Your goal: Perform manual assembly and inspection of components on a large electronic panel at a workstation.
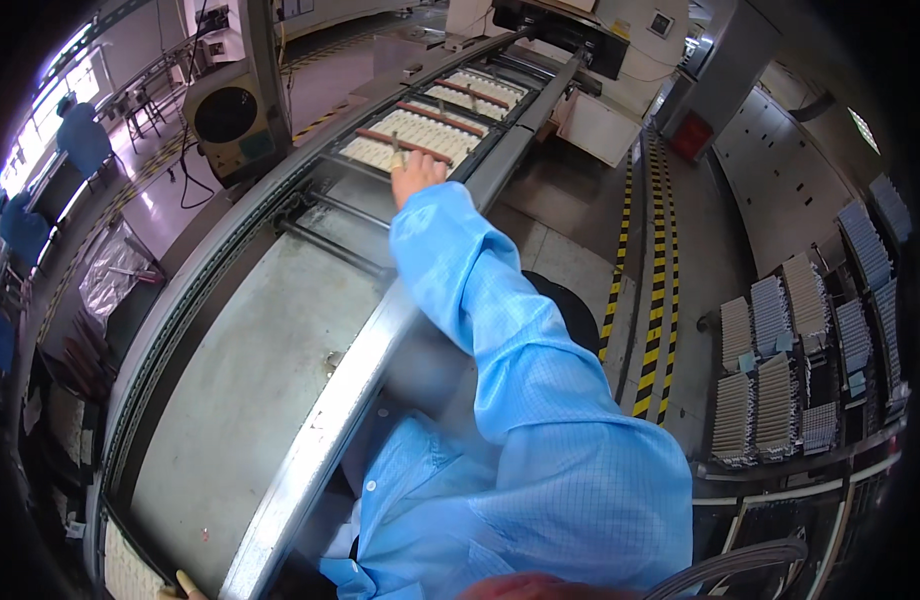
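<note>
My right hand [417, 176] reaches far out in a light blue sleeve over a long conveyor [250, 370] with metal side rails. It rests at the near edge of a pale perforated panel [410, 135] crossed by brown bars and grips a thin stick-like tool [395, 148] that points up. More such panels [475, 92] lie further along the belt. Only the fingertips of my left hand [187, 584] show at the lower edge, next to another pale panel [130, 572]; what they hold is hidden.
A boxy fan unit [226, 116] stands left of the conveyor, and a machine housing [560, 28] covers its far end. Racks of stacked pale trays [780, 385] fill the right side. Yellow-black floor stripes [652, 300] run between. People in blue [82, 136] sit far left.
</note>
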`<state>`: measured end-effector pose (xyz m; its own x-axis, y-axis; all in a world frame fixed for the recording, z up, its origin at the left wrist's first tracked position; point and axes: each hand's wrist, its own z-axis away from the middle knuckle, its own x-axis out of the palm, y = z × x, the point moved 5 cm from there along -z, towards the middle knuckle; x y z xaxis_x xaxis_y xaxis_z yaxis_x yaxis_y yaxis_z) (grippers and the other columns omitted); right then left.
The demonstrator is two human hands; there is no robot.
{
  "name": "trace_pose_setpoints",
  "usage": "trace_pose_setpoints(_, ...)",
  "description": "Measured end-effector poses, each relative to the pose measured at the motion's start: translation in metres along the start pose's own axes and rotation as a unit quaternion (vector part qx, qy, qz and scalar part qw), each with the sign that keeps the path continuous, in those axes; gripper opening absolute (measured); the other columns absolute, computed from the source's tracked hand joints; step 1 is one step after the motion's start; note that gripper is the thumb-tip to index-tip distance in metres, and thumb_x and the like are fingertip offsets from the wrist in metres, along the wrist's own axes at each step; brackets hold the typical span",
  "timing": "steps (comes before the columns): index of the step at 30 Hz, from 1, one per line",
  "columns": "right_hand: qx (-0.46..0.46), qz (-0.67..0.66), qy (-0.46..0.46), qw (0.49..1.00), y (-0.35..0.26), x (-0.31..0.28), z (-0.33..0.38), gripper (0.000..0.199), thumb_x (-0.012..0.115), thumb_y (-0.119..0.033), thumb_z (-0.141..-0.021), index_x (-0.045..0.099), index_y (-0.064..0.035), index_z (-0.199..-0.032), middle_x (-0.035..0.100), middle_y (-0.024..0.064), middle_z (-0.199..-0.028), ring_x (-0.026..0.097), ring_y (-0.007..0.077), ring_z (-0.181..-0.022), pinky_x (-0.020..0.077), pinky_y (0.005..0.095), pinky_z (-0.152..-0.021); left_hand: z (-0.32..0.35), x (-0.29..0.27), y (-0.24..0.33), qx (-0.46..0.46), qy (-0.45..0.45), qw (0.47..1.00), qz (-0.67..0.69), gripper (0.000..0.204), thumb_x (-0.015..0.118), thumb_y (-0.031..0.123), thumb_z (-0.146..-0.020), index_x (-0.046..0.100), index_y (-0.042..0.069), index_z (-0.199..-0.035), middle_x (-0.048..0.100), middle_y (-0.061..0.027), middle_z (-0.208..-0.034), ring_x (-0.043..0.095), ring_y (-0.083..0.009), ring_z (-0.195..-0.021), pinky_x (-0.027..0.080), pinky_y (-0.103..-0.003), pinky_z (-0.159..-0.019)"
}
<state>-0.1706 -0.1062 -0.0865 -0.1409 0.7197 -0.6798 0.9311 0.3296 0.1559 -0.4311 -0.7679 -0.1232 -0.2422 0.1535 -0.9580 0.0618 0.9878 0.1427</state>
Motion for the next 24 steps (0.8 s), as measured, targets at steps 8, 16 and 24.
trace_pose_setpoints(8, 0.045, 0.037, -0.041, 0.997, 0.031, 0.135, -0.048, 0.018, 0.047, -0.015, -0.085, 0.062, -0.0101, -0.095, 0.054, 0.0063, -0.089, 0.052, 0.0235, -0.086, 0.0386, 0.0413, -0.072, 0.066, 0.068, 0.192, 0.181, -0.052, 0.972, 0.140, 0.034, 0.066, 0.025, -0.078, 0.051, -0.001, -0.093, 0.054, -0.0167, -0.084, 0.051, -0.0326, -0.077, 0.041, -0.040, -0.072)
trace_pose_setpoints(16, -0.213, -0.208, 0.008, 0.955, -0.146, 0.030, 0.035, 0.024, 0.053, -0.012, -0.076, 0.055, -0.0066, -0.100, 0.049, 0.0085, -0.087, 0.050, 0.0254, -0.087, 0.0381, 0.0398, -0.074, 0.119, 0.046, 0.324, 0.390, -0.119, 0.878, 0.251, 0.048, 0.070, 0.023, -0.068, 0.050, 0.000, -0.105, 0.055, -0.0188, -0.097, 0.049, -0.0368, -0.091, 0.036, -0.043, -0.084)
trace_pose_setpoints(24, -0.259, -0.215, -0.050, 0.940, -0.156, -0.005, 0.053, 0.028, 0.050, -0.012, -0.079, 0.058, -0.0057, -0.105, 0.050, 0.0073, -0.090, 0.049, 0.0242, -0.091, 0.0355, 0.0391, -0.078, 0.110, -0.031, 0.290, 0.643, -0.234, 0.676, 0.273, 0.050, 0.069, 0.021, -0.067, 0.054, 0.002, -0.111, 0.053, -0.0217, -0.115, 0.049, -0.0379, -0.105, 0.037, -0.045, -0.092)
